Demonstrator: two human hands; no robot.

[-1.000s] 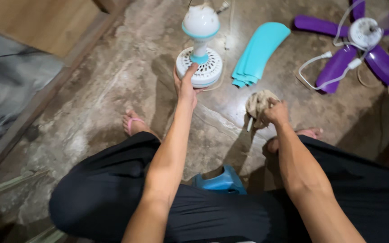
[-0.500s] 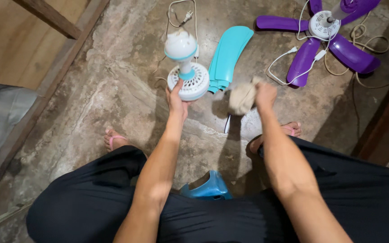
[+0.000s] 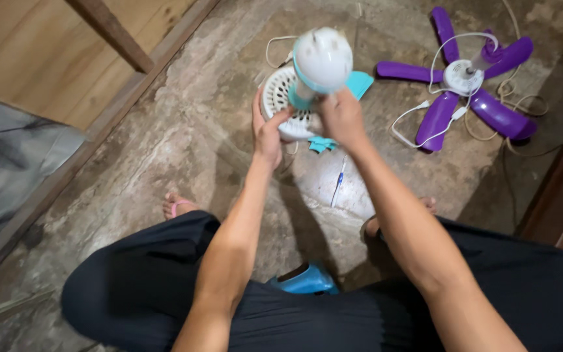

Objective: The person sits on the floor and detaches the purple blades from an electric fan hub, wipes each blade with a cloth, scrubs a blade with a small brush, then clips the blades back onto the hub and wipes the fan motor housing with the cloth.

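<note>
Fan motor (image 3: pixel 314 68), white with a teal band, sits at upper centre of the frame, lifted off the floor between both hands. Its domed housing tilts toward the camera; the vented round plate (image 3: pixel 280 98) behind it faces left and down. Long axis runs roughly from the plate at lower left up to the dome at upper right.

Left hand (image 3: pixel 267 133): fingers curled around the plate's lower rim, thumb up against the teal neck. Gripping.

Right hand (image 3: pixel 341 117): closed on the unit from the right side, just under the dome. Whether it also holds a cloth cannot be told. Both hands touch the motor; neither is clearly nearer.

Teal blade (image 3: pixel 360 83) lies on the floor directly behind the motor, mostly hidden. A thin pen-like tool (image 3: pixel 338 182) lies on a pale patch of floor below the hands.

Purple fan (image 3: pixel 467 81), five blades with a white hub and loose white cord, upper right, well apart.

Blue object (image 3: pixel 304 280) at lower centre, between the knees. Concrete floor (image 3: pixel 184 130); wooden wall (image 3: pixel 27 58) upper left.
</note>
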